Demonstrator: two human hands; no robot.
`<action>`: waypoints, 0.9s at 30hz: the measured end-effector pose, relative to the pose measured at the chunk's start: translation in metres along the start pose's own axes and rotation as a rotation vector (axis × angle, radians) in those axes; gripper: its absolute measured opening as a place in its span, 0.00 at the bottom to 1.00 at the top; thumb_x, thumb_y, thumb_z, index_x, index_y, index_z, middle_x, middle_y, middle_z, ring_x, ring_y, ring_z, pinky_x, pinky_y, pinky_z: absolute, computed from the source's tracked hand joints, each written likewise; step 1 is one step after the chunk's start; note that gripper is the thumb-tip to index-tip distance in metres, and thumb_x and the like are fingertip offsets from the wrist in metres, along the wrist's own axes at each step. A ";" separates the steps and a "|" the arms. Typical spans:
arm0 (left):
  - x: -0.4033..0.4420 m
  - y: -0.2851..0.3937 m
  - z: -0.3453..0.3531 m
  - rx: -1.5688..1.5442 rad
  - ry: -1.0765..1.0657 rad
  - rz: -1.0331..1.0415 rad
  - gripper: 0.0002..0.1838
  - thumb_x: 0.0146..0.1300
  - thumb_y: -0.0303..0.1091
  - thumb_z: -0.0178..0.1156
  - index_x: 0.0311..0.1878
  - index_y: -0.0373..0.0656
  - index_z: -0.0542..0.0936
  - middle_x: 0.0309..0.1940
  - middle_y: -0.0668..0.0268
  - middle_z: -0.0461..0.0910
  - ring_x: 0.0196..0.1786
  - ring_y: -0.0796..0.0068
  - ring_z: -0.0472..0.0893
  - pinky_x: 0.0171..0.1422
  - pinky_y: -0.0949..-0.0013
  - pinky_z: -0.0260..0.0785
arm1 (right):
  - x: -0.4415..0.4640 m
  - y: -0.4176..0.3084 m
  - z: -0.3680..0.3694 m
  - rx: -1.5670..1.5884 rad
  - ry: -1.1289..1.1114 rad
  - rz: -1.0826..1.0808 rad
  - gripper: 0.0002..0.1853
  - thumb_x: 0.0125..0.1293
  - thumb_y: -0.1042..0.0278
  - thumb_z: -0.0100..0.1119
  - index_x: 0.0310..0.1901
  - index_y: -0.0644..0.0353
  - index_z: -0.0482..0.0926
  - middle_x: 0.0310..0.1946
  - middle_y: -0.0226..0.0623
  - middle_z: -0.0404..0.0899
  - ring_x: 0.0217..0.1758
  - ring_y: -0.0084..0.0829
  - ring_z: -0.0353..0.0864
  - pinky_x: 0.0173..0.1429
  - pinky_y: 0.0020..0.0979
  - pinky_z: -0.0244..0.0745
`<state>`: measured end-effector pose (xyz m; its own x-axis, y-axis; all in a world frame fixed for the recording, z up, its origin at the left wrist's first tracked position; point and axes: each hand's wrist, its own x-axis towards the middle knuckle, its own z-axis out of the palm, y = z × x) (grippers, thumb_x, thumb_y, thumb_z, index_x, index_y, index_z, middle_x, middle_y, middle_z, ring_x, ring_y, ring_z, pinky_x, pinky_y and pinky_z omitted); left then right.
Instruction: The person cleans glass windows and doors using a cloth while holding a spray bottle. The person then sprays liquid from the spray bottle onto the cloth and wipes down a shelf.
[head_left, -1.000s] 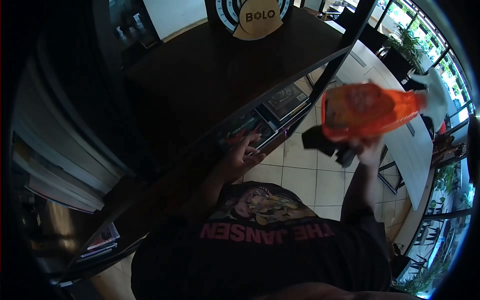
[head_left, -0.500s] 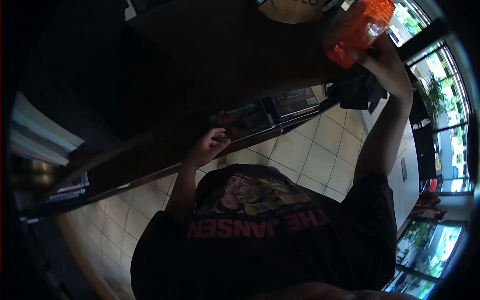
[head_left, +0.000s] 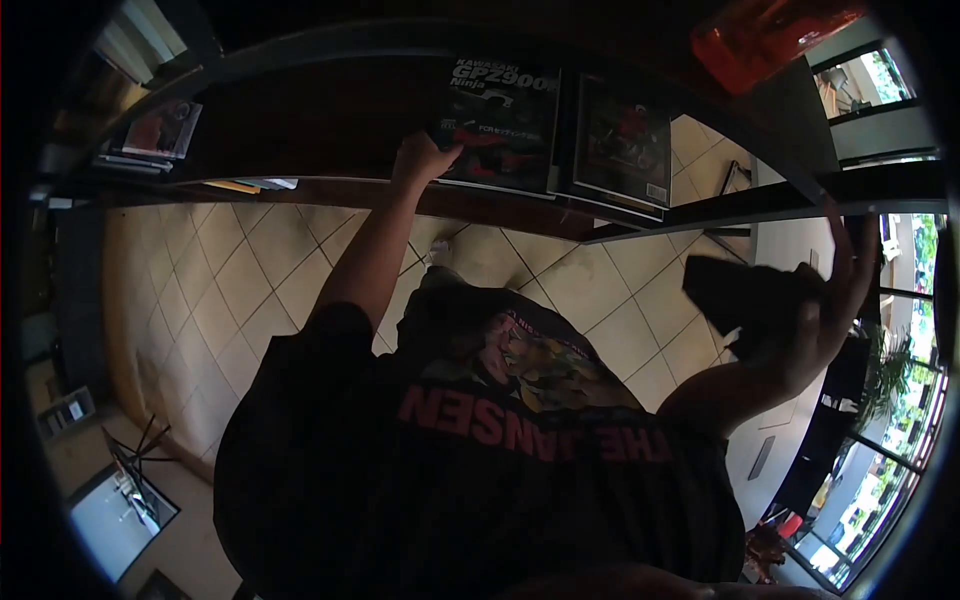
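Observation:
My left hand (head_left: 425,160) is at the left edge of a dark Kawasaki GPZ900 Ninja magazine (head_left: 500,125) on a shelf. Its thumb lies over the cover and its other fingers are curled, partly hidden. Off to the right, my right hand (head_left: 825,310) is raised beside the shelf unit with a black cloth (head_left: 745,300) bunched in it. Two of its fingers stretch upward, apart from the cloth. An orange translucent object (head_left: 765,40) sits on the upper surface at the top right, out of the right hand's hold.
Another magazine (head_left: 622,140) with a motorcycle cover lies right of the first. More magazines (head_left: 160,135) lie at the shelf's left end. A dark wooden shelf (head_left: 300,125) spans the view above a tiled floor (head_left: 270,245). A pale counter (head_left: 765,450) stands at the right, by windows.
My right hand has let go of the orange object and come down, still with the black cloth. My left hand has moved up onto the magazine's edge. The view has shifted, showing more shelf.

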<state>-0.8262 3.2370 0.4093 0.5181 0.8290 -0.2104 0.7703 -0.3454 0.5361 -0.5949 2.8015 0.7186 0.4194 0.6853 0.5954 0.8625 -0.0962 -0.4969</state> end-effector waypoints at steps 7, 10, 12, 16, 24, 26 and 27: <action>0.010 0.025 -0.025 0.098 -0.032 -0.079 0.30 0.54 0.60 0.73 0.42 0.39 0.87 0.41 0.56 0.88 0.47 0.60 0.87 0.53 0.65 0.77 | -0.115 0.053 0.020 0.397 -0.034 0.478 0.45 0.64 0.50 0.65 0.78 0.57 0.55 0.69 0.55 0.70 0.24 0.20 0.79 0.29 0.19 0.73; 0.016 0.024 -0.044 -0.058 -0.217 -0.095 0.27 0.58 0.58 0.72 0.45 0.41 0.87 0.42 0.59 0.88 0.48 0.63 0.87 0.53 0.66 0.77 | -0.147 0.061 0.021 0.400 -0.036 0.591 0.42 0.65 0.55 0.64 0.78 0.55 0.57 0.68 0.52 0.72 0.28 0.22 0.81 0.32 0.21 0.76; 0.010 0.024 -0.048 -0.364 -0.269 -0.233 0.25 0.61 0.55 0.70 0.49 0.43 0.85 0.45 0.61 0.88 0.48 0.65 0.86 0.53 0.66 0.75 | -0.162 0.063 0.018 0.395 -0.038 0.652 0.40 0.66 0.58 0.63 0.78 0.54 0.58 0.68 0.51 0.72 0.29 0.22 0.82 0.33 0.22 0.77; -0.018 0.044 -0.049 -0.620 -0.186 -0.208 0.24 0.66 0.51 0.67 0.54 0.42 0.83 0.50 0.62 0.87 0.51 0.68 0.85 0.54 0.68 0.73 | -0.167 0.063 0.023 0.333 -0.075 0.666 0.39 0.66 0.63 0.63 0.77 0.53 0.60 0.66 0.47 0.75 0.34 0.24 0.84 0.37 0.24 0.78; -0.107 0.067 -0.059 -0.557 0.289 0.094 0.21 0.68 0.44 0.65 0.57 0.41 0.83 0.51 0.59 0.86 0.52 0.73 0.83 0.57 0.67 0.73 | -0.166 0.064 0.039 0.661 -0.277 0.575 0.40 0.65 0.63 0.66 0.77 0.53 0.60 0.63 0.45 0.77 0.39 0.27 0.85 0.41 0.25 0.80; -0.146 0.067 -0.072 -0.516 0.420 0.093 0.23 0.68 0.44 0.65 0.62 0.45 0.82 0.52 0.58 0.86 0.56 0.74 0.83 0.63 0.71 0.70 | -0.170 0.064 0.061 0.769 -0.498 0.640 0.41 0.64 0.59 0.68 0.77 0.52 0.60 0.65 0.45 0.75 0.40 0.26 0.85 0.44 0.27 0.80; -0.150 0.064 -0.075 -0.507 0.428 0.085 0.23 0.68 0.44 0.65 0.62 0.45 0.82 0.52 0.58 0.86 0.56 0.74 0.83 0.63 0.71 0.70 | -0.170 0.064 0.065 0.781 -0.507 0.636 0.41 0.64 0.59 0.68 0.77 0.52 0.60 0.65 0.45 0.75 0.40 0.26 0.85 0.44 0.27 0.80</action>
